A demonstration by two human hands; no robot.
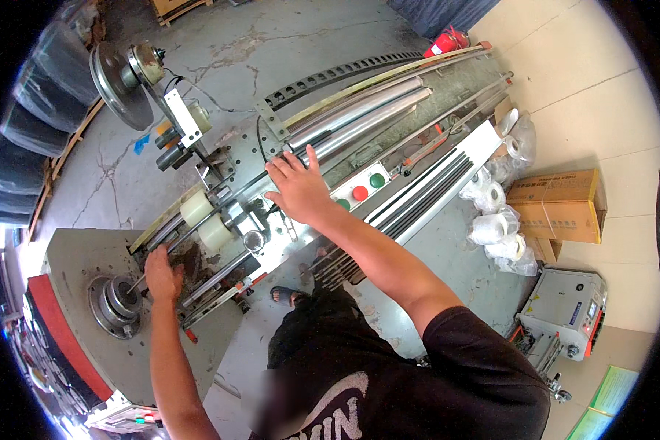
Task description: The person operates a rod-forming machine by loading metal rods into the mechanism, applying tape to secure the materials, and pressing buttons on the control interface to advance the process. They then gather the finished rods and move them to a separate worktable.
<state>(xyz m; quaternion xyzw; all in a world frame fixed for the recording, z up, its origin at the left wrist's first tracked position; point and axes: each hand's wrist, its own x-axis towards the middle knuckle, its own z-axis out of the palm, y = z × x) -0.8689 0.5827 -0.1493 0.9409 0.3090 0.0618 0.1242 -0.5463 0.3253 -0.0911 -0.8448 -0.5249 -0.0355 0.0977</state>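
Note:
My left hand (164, 276) is closed around a thin metal rod (193, 229) at the left end of a long machine. One end of that rod reaches the round chuck (117, 299) on the grey headstock (73, 257). From my hand the rod runs up and right beside two white rollers (214, 232). Farther right, my right hand (301, 189) lies over the metal carriage (246, 152) with its fingers spread; what lies under the palm is hidden. A panel of green and red buttons (360, 193) sits next to my right wrist.
A large disc wheel (119, 84) rises beyond the carriage. Grey bars (418, 192) extend along the near side. Bagged white spools (491, 229), a cardboard box (554, 205) and a small grey machine (565, 312) stand at right. A fire extinguisher (447, 42) is behind.

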